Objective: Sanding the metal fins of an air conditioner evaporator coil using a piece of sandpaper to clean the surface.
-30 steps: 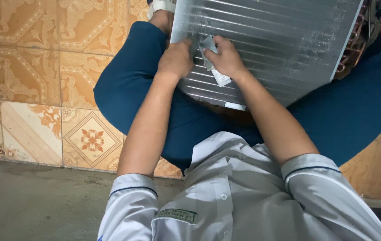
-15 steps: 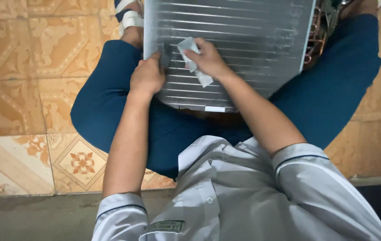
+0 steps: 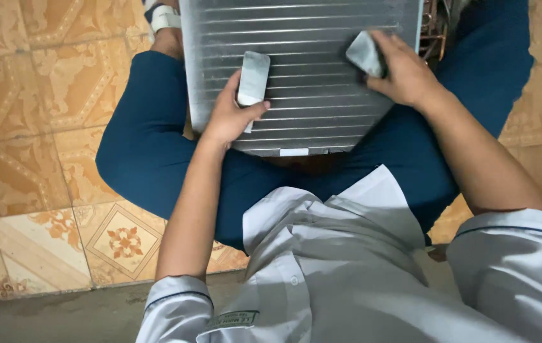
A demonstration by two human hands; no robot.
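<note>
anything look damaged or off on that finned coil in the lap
Nothing clearly damaged. The finned coil lies across the lap, its rows looking even where visible. The left hand holds a flat grey piece on it; the right hand presses a folded grey cloth near its right edge. Copper tube bends show there, too small to judge.

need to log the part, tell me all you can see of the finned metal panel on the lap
The finned metal panel is a flat grey slab of thin horizontal fins, dull aluminium by its look, with copper tube bends at its right edge. It lies across the person's blue-trousered thighs. The left hand presses a small flat grey piece on it; the right hand holds a grey pad against it.
</note>
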